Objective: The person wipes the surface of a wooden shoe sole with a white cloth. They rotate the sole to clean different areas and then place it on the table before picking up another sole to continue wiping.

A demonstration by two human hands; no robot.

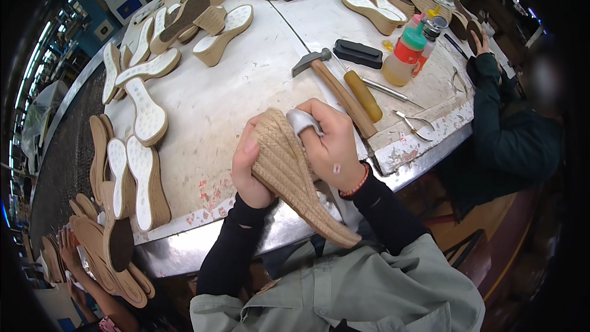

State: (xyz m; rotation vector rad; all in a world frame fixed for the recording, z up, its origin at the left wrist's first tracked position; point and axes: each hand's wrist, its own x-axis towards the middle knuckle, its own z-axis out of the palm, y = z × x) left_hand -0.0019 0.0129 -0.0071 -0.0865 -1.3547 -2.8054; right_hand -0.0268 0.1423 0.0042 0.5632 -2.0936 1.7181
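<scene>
Over the table's front edge I hold a wedge shoe sole (pixel 286 166) wrapped in tan woven rope, its thick heel up and its thin toe pointing down toward my lap. My left hand (pixel 251 169) grips the heel from the left side, fingers behind it. Pinched in my right hand (pixel 332 144) is a whitish cloth (pixel 302 122), pressed near the sole's upper right edge. A pale strip hangs below my right wrist; I cannot tell whether it belongs to the cloth.
Beyond my hands lie a hammer (pixel 341 92), a yellow-handled tool (pixel 362 95), pliers (pixel 413 125), a black brush-like block (pixel 358 53) and a glue bottle (pixel 404 55). Several white-topped wedge soles (pixel 145 110) line the left. Co-workers' arms show at right (pixel 491 86) and lower left (pixel 92 289).
</scene>
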